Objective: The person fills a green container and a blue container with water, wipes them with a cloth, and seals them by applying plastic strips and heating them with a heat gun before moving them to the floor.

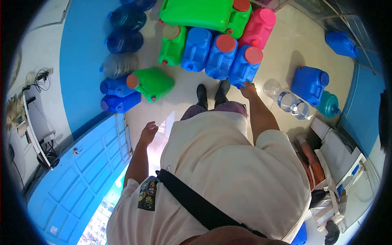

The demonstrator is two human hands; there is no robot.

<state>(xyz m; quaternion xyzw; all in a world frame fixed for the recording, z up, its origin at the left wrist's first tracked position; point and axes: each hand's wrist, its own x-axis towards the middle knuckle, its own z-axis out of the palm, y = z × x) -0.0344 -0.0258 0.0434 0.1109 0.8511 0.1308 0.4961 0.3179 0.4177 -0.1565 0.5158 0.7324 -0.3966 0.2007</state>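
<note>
Pale floor tiles [179,98] carry a crowd of water jugs by a blue wall. Right hand [248,89] has its grip closed on the near edge of a blue jug with a red cap [245,65], rightmost of a blue row. Left hand [148,131] hangs loosely open, empty, nearest a tipped green jug [153,83]. Clear bottles [288,100] lie right; contents cannot be told.

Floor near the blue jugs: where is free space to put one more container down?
Bare tile lies between the right hand on the blue jug and the separate blue jug, and around the tipped green jug. The stacked row behind is crowded.
</note>
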